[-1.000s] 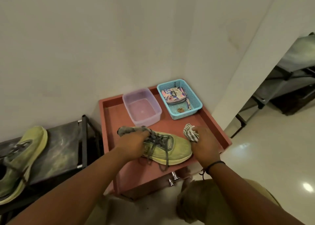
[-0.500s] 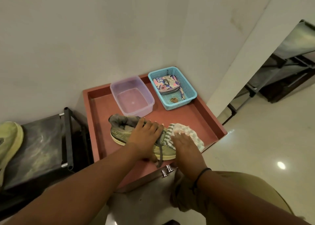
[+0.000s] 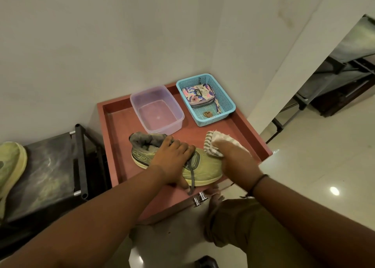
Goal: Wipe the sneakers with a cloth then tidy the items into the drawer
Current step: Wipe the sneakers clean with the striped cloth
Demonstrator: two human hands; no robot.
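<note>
A yellow-green sneaker [image 3: 205,170] with grey laces lies on its sole in the open red drawer [image 3: 119,146], toe pointing right. My left hand [image 3: 172,160] grips it over the laces and tongue, thumb down the near side. At the far right side of the toe, my right hand [image 3: 235,162] holds a striped cloth [image 3: 213,144] against the shoe. The cloth sticks out past my fingers. The second sneaker [image 3: 10,166] lies on a black rack [image 3: 50,166] at the left edge.
At the back of the drawer stand a clear purple tub [image 3: 157,109] and a blue basket [image 3: 226,98] holding a patterned pouch [image 3: 197,94]. Two metal knobs [image 3: 199,197] stick out of the drawer front. My knee is below; glossy floor lies to the right.
My right hand slid the cloth off the top of the toe to its far right side, uncovering the toe. My left hand kept its hold on the sneaker.
</note>
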